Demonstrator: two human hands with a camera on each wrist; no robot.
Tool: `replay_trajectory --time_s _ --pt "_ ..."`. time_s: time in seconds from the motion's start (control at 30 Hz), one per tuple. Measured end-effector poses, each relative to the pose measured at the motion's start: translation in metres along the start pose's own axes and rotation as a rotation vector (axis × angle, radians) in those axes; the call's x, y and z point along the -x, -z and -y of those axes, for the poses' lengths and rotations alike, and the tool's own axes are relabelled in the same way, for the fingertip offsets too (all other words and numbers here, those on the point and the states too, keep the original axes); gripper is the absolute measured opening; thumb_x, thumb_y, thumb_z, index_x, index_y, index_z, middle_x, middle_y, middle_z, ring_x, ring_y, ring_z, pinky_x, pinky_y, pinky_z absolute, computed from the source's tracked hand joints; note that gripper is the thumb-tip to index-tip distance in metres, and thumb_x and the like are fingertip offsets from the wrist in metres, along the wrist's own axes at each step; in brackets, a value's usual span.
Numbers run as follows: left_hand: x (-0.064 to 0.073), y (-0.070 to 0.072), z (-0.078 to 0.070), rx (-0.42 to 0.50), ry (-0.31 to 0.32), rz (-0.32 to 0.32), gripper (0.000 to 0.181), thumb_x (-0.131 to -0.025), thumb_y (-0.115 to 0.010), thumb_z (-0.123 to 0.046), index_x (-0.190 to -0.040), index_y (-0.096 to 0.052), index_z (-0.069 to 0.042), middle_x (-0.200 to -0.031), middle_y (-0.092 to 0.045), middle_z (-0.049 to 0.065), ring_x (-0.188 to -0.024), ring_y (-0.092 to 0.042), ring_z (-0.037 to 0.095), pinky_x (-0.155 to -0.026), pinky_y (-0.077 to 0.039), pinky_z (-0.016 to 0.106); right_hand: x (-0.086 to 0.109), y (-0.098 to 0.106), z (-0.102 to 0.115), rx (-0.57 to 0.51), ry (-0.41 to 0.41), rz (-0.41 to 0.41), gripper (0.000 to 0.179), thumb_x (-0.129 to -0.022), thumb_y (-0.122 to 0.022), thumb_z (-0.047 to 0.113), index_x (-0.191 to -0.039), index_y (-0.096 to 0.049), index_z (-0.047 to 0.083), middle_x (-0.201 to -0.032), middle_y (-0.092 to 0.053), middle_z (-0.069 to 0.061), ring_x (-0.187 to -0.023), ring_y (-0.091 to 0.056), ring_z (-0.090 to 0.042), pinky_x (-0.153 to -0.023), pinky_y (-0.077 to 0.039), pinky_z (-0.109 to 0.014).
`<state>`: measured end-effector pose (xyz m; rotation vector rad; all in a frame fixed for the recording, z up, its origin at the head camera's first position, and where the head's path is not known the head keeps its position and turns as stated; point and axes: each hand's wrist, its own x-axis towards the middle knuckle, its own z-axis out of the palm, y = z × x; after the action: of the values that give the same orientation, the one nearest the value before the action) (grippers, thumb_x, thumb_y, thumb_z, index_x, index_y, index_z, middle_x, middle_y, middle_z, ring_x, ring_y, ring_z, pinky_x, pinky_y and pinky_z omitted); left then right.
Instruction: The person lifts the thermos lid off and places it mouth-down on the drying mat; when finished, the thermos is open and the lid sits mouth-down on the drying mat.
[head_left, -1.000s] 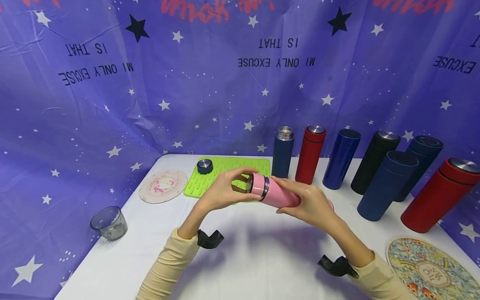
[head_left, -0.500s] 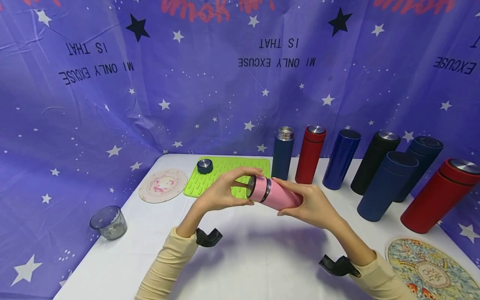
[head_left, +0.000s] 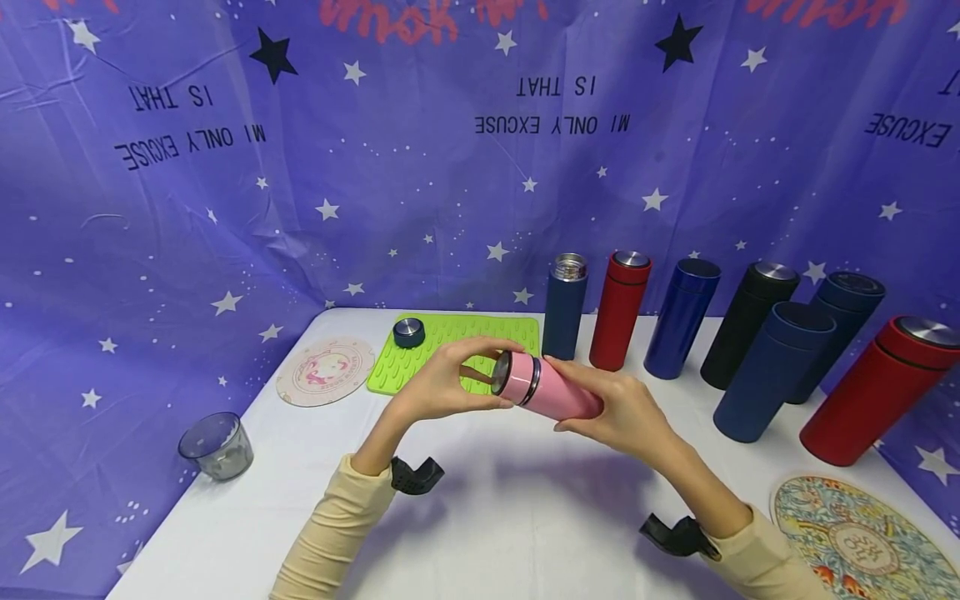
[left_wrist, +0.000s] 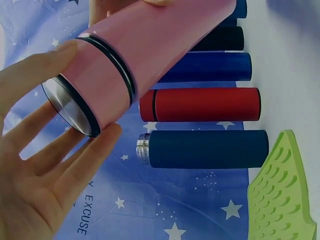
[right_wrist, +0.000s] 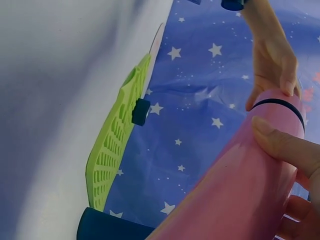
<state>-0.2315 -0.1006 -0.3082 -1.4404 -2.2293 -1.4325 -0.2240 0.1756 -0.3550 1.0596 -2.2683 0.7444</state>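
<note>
In the head view, a glossy pink cylindrical bottle (head_left: 564, 393) is held above a white-covered table (head_left: 480, 517), tilted well over, between the person's two hands. The left hand (head_left: 435, 387) is at its upper end, thumb and fingers spread fairly wide to clasp the pink round lid with a shiny steel top (head_left: 517, 375), which faces left. The right hand (head_left: 626, 410) grips the body toward its base. Beyond the bottle lies a bright green ridged mat (head_left: 480, 329), with a small dark blue steel-topped lid (head_left: 409, 333) on it. An uncapped dark blue cylindrical bottle (head_left: 564, 317) stands just beside the mat, near a slim red cylindrical bottle with a steel top (head_left: 619, 321).

In the left wrist view, the left thumb rests on one side of the pink lid and a fingertip touches the opposite side; the palm stays apart from the steel top. A dark ring separates lid from body.

In the right wrist view, the right thumb lies on the pink body near that ring, with other fingers curled round the far side. The left hand is at the lid end.
</note>
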Motion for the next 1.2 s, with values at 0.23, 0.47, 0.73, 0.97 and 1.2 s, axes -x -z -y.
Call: replay_trajectory --time_s 0.23,0.47,0.73,0.97,1.2 --pt "0.004 -0.002 0.028 -0.045 0.044 -0.012 0.063 -0.074 -0.085 -0.011 -0.130 -0.058 -0.005 -0.125 -0.061 0.005 -0.104 -0.058 0.021 -0.074 -0.058 0.031 0.001 -0.006 0.001 0.030 0.030 -0.019 0.084 -0.060 -0.093 0.030 -0.136 -0.058 0.020 -0.123 -0.065 -0.006 -0.109 -0.063 -0.024 -0.083 -0.056 -0.043" --pt "0.004 -0.004 0.026 -0.065 0.059 -0.073 0.060 -0.075 -0.084 -0.020 -0.129 -0.060 -0.010 -0.118 -0.063 0.000 -0.097 -0.061 0.018 -0.071 -0.058 0.028 0.001 -0.008 0.004 0.075 0.070 -0.080 0.085 -0.060 -0.093 0.026 -0.137 -0.057 0.018 -0.125 -0.064 -0.010 -0.109 -0.063 -0.030 -0.082 -0.056 -0.045" --pt "0.003 -0.011 0.027 -0.100 0.160 -0.151 0.053 -0.077 -0.082 -0.025 -0.125 -0.063 -0.010 -0.105 -0.066 0.001 -0.087 -0.065 0.018 -0.067 -0.058 0.028 0.000 -0.012 0.004 0.184 0.128 -0.130 0.085 -0.058 -0.094 0.021 -0.135 -0.058 0.015 -0.122 -0.064 -0.012 -0.106 -0.064 -0.031 -0.077 -0.057 -0.047" --pt "0.002 -0.012 0.027 -0.127 0.269 -0.199 0.048 -0.083 -0.075 -0.033 -0.124 -0.063 -0.011 -0.102 -0.067 0.002 -0.086 -0.064 0.016 -0.068 -0.057 0.028 -0.001 -0.012 0.004 0.238 0.138 -0.142 0.086 -0.059 -0.093 0.019 -0.137 -0.056 0.015 -0.122 -0.064 -0.014 -0.106 -0.064 -0.033 -0.076 -0.057 -0.049" --pt "0.005 -0.002 0.023 -0.122 0.335 -0.252 0.045 -0.085 -0.075 -0.026 -0.126 -0.062 -0.014 -0.106 -0.068 0.005 -0.091 -0.065 0.018 -0.079 -0.054 0.039 0.002 -0.003 0.003 0.202 0.059 -0.119 0.086 -0.061 -0.093 0.021 -0.138 -0.055 0.019 -0.125 -0.063 -0.011 -0.110 -0.062 -0.031 -0.083 -0.055 -0.048"
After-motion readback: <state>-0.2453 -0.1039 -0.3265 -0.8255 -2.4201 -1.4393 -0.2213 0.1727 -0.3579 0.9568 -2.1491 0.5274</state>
